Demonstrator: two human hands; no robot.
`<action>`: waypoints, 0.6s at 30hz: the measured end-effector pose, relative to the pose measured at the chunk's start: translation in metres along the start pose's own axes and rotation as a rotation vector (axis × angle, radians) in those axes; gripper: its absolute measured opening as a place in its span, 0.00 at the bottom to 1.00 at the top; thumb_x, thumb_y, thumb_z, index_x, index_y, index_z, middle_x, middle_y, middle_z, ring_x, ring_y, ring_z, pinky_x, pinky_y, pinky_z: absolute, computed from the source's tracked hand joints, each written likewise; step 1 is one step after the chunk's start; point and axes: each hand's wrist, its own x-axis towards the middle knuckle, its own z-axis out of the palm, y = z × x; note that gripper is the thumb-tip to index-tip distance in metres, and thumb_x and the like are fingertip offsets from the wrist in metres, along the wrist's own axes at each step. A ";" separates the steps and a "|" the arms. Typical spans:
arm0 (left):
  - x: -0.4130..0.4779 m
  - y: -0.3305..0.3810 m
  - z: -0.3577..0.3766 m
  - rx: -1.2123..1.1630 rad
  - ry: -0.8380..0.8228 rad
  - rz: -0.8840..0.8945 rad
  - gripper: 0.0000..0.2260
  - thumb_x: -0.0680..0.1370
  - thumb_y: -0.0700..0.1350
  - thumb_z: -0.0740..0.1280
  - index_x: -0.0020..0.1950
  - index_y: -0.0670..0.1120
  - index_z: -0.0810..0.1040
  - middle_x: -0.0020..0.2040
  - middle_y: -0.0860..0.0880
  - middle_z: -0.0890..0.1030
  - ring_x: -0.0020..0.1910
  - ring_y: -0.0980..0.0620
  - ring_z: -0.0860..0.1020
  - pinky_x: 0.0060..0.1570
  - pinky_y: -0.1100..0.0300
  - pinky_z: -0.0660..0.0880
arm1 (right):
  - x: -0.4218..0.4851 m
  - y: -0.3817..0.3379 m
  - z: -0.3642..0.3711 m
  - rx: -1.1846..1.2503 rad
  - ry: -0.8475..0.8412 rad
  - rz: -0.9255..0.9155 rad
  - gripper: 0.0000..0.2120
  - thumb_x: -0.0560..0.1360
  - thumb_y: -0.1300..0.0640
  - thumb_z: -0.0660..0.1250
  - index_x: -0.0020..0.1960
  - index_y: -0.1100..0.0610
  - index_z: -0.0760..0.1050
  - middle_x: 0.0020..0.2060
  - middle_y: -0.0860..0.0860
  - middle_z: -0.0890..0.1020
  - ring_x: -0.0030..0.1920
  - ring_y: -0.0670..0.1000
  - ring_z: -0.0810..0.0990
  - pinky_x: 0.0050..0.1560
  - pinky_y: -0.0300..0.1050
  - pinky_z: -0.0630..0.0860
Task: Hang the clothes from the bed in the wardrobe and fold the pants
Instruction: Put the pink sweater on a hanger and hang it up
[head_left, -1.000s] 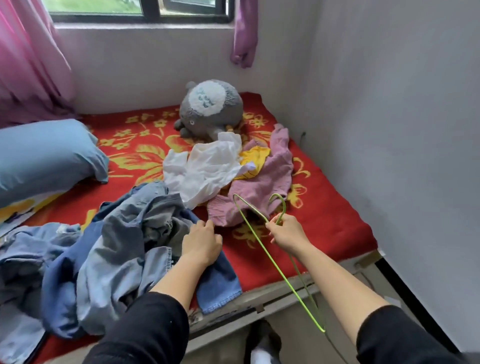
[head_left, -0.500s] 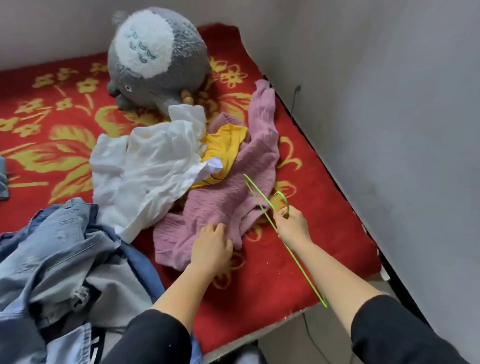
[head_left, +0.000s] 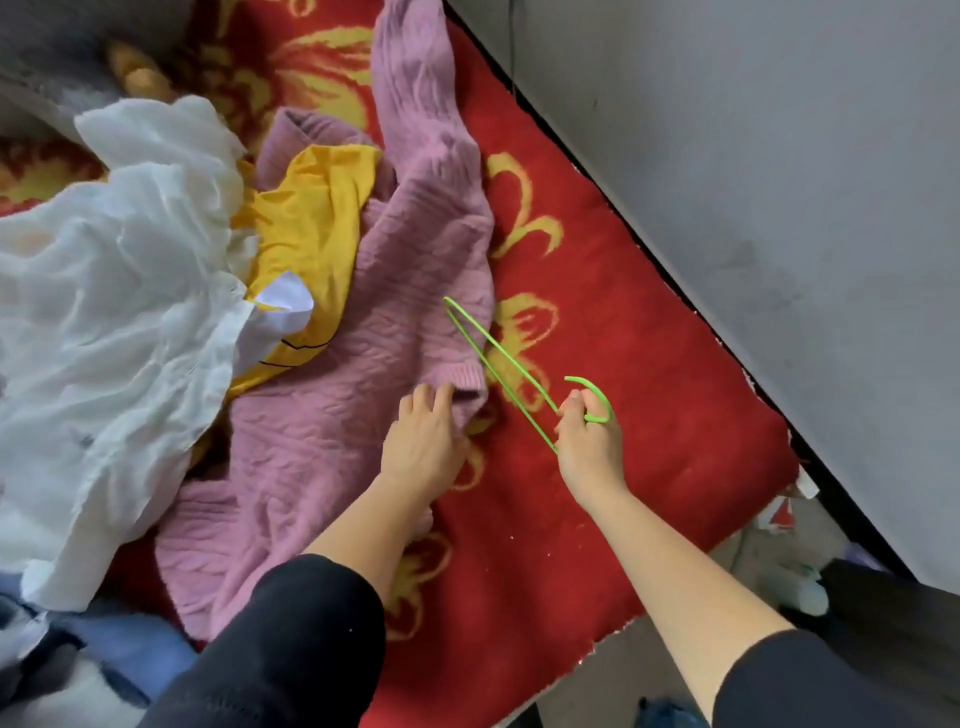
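A pink knitted sweater (head_left: 332, 426) lies spread on the red flowered blanket (head_left: 639, 364). My left hand (head_left: 423, 441) rests on its ribbed hem, fingers curled over the edge and gripping it. My right hand (head_left: 589, 447) is just to the right, above the blanket, and holds a thin green wire hanger (head_left: 498, 358) at the neck below its hook. The hanger's far end reaches over the sweater's edge. A yellow garment (head_left: 311, 223) and a crumpled white garment (head_left: 104, 312) lie partly on top of the sweater at the left.
A grey wall (head_left: 779, 208) runs close along the bed's right side. Blue denim clothes (head_left: 119, 649) are piled at the bottom left. A grey plush toy (head_left: 41, 67) shows at the top left corner. The bed's front edge and the floor (head_left: 649, 670) lie below my arms.
The camera has moved closer over the sweater. My left hand went from the denim pile to the pink sweater and now sits at its hem. My right hand kept the hanger.
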 end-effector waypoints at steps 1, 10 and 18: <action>0.009 0.002 0.003 0.048 -0.017 0.010 0.27 0.75 0.50 0.65 0.72 0.47 0.61 0.64 0.44 0.67 0.59 0.40 0.68 0.52 0.48 0.73 | 0.001 0.003 0.001 0.008 0.016 -0.030 0.17 0.81 0.52 0.53 0.44 0.61 0.74 0.37 0.58 0.79 0.41 0.61 0.78 0.46 0.58 0.75; 0.052 0.006 -0.016 0.179 -0.043 -0.017 0.15 0.79 0.49 0.63 0.62 0.42 0.67 0.58 0.40 0.74 0.54 0.36 0.76 0.46 0.49 0.71 | -0.013 0.012 0.010 -0.064 0.002 -0.195 0.10 0.82 0.57 0.55 0.47 0.62 0.70 0.28 0.52 0.72 0.34 0.62 0.74 0.35 0.55 0.67; -0.003 -0.009 -0.088 -0.789 -0.050 -0.338 0.10 0.68 0.49 0.65 0.40 0.42 0.79 0.35 0.46 0.81 0.39 0.43 0.83 0.40 0.49 0.82 | -0.064 -0.006 -0.002 0.016 -0.154 -0.234 0.12 0.82 0.53 0.57 0.39 0.45 0.67 0.30 0.43 0.72 0.32 0.45 0.68 0.37 0.46 0.66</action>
